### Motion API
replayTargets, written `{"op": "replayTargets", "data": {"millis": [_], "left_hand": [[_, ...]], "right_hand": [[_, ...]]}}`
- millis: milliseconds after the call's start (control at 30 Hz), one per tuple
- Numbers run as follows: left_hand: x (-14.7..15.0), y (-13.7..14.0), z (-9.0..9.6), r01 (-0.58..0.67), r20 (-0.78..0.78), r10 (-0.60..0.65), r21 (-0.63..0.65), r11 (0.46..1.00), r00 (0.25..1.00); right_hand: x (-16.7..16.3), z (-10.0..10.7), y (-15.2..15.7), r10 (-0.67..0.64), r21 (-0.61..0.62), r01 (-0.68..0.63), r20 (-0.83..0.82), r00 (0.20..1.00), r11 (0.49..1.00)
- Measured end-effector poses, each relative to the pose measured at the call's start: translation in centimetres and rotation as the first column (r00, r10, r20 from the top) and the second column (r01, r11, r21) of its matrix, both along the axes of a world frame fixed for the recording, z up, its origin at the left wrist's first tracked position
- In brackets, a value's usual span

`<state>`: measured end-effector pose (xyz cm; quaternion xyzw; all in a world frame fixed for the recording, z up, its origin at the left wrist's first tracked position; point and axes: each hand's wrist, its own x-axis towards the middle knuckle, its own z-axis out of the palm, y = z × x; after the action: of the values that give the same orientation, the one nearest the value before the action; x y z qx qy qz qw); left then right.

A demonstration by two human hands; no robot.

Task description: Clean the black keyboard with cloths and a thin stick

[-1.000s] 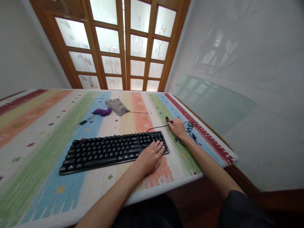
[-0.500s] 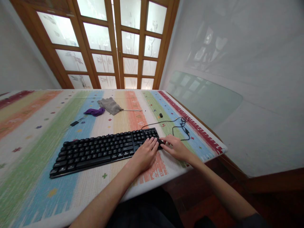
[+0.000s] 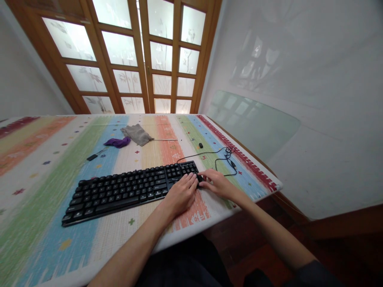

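Observation:
A black full-size keyboard (image 3: 119, 191) lies at a slant on the striped tablecloth, its number pad at the right end. My left hand (image 3: 182, 193) rests flat over the lower number pad, fingers stretched out and close together, hiding several keys. At the right end of the pad, my right hand (image 3: 217, 183) has thumb and forefinger closed about the keyboard's edge, near a dark key. The fingertips partly cover that spot. From the back of the keyboard a thin black cable (image 3: 206, 153) runs right to a loose tangle with a plug.
Beyond the keyboard lie a grey cloth (image 3: 137, 134), a purple cloth (image 3: 117, 142) and a small black-handled tool (image 3: 92, 157). A thin rod (image 3: 164, 140) and a small black piece (image 3: 200, 145) lie further right. The table edge (image 3: 209, 223) runs close below my hands.
The whole view has shifted slightly left. My right thumb and forefinger still sit at the keyboard's right end, with barely any movement; my left hand stays on the number pad.

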<state>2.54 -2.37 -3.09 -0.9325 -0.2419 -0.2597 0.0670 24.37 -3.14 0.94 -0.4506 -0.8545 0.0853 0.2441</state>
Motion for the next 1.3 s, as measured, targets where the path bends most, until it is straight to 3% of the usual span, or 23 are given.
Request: {"op": "replayTargets", "data": {"millis": [433, 933, 1067, 1300], "left_hand": [[0.0, 0.0, 0.1, 0.005, 0.018, -0.005, -0.025, 1.000, 1.000], [-0.1, -0.1, 0.4, 0.004, 0.011, -0.004, -0.062, 0.998, 1.000], [0.0, -0.2, 0.5, 0.002, 0.009, -0.001, -0.056, 0.998, 1.000], [0.0, -0.2, 0.4, 0.000, 0.030, 0.002, -0.053, 0.999, 1.000]], "right_hand": [[0.0, 0.1, 0.9, 0.036, -0.027, -0.033, 0.119, 0.992, 0.999], [0.9, -0.3, 1.8, 0.021, -0.232, -0.051, -0.128, 0.992, 0.971], [0.8, -0.4, 1.4, -0.024, -0.211, -0.003, -0.127, 0.992, 0.977], [0.0, 0.3, 1.4, -0.003, -0.147, 0.007, 0.026, 1.000, 0.989]]}}
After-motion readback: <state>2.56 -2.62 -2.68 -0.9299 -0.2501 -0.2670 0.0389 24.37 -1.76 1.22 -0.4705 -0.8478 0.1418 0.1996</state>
